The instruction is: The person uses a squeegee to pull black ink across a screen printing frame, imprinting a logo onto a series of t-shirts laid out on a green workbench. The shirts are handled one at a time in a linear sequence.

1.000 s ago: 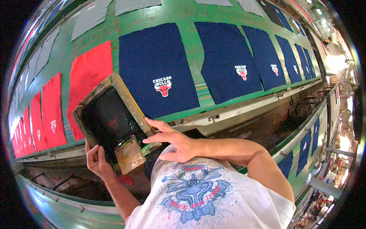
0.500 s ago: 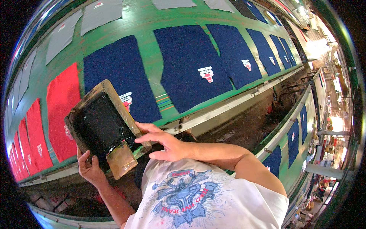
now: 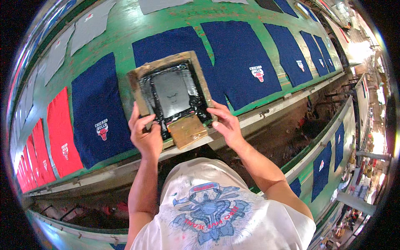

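Observation:
A wooden screen-printing frame (image 3: 201,78) with dark ink round its inner edges is held between my two hands. Its mesh (image 3: 164,89) shows a faint small emblem. A flat brown squeegee (image 3: 187,131) leans in the near end of the frame. My left hand (image 3: 146,135) grips the near left corner, fingers bent round the wood. On the right side, my right hand (image 3: 225,123) pinches the near corner. Under and beyond the frame lies a navy fabric panel (image 3: 166,41), partly hidden; whether the frame touches it I cannot tell.
The long green table (image 3: 166,16) carries more navy panels (image 3: 241,54) with printed emblems, red panels (image 3: 62,129) at left and grey ones (image 3: 91,25) at the far side. A pale rail (image 3: 266,112) edges it. Behind me stands another green table (image 3: 329,183).
The frame has moved right, off one navy panel to the one beside it, and turned more square to me. My right hand has closed on its corner. The printed emblem on the left panel is now uncovered.

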Tool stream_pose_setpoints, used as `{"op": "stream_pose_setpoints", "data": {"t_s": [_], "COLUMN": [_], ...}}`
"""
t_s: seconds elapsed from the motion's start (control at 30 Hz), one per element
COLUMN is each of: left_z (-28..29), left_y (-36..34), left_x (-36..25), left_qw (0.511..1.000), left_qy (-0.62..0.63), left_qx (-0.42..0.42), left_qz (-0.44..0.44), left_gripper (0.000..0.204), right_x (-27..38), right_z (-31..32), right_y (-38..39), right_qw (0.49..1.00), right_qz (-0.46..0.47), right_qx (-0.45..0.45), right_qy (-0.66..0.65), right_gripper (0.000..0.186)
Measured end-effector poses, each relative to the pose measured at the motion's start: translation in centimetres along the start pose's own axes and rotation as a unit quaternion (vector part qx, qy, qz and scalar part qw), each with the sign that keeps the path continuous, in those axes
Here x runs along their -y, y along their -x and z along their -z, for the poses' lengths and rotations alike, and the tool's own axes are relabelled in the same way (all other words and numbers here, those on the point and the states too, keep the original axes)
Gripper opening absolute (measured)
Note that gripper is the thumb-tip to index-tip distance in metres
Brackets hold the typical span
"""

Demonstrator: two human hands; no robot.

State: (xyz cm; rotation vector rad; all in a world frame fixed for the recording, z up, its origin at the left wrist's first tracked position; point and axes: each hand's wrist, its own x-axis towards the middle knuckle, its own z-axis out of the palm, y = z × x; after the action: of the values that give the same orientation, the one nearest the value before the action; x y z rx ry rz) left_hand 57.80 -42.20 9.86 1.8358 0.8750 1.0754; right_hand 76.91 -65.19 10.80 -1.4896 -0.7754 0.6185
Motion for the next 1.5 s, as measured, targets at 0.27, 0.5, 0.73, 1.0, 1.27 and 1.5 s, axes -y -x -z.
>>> {"op": "stream_pose_setpoints", "data": {"t_s": [0.27, 0.5, 0.73, 1.0, 1.27, 1.5], "left_z": [-6.3, -7.0, -7.4, -7.4, -7.9, -8.1], "left_y": [2.4, 2.8, 2.8, 2.8, 2.9, 3.0], "left_x": [2.6, 3.6, 3.5, 3.0, 3.4, 3.5], "left_qw": [0.999, 0.995, 0.992, 0.992, 0.993, 0.984], "left_qy": [0.029, 0.078, 0.098, 0.072, 0.056, 0.121], "left_qx": [0.036, 0.037, 0.033, 0.050, 0.031, 0.027], "left_qz": [0.004, 0.053, 0.075, 0.095, 0.094, 0.128], "left_gripper": [0.034, 0.029, 0.031, 0.027, 0.026, 0.024], "right_x": [-2.1, -2.4, -2.6, -2.4, -2.7, -3.0], "right_z": [5.5, 6.4, 6.8, 6.9, 7.0, 6.9], "right_y": [0.6, 0.4, 0.3, 0.4, 0.5, 0.4], "right_qw": [0.998, 0.998, 0.998, 0.998, 0.999, 0.997], "right_qz": [-0.046, -0.049, -0.056, -0.053, -0.052, -0.057], "right_qx": [-0.008, -0.001, 0.001, -0.004, -0.011, -0.031], "right_qy": [0.035, 0.050, 0.037, 0.028, -0.013, -0.031], "right_gripper": [0.047, 0.046, 0.047, 0.047, 0.048, 0.047]}}
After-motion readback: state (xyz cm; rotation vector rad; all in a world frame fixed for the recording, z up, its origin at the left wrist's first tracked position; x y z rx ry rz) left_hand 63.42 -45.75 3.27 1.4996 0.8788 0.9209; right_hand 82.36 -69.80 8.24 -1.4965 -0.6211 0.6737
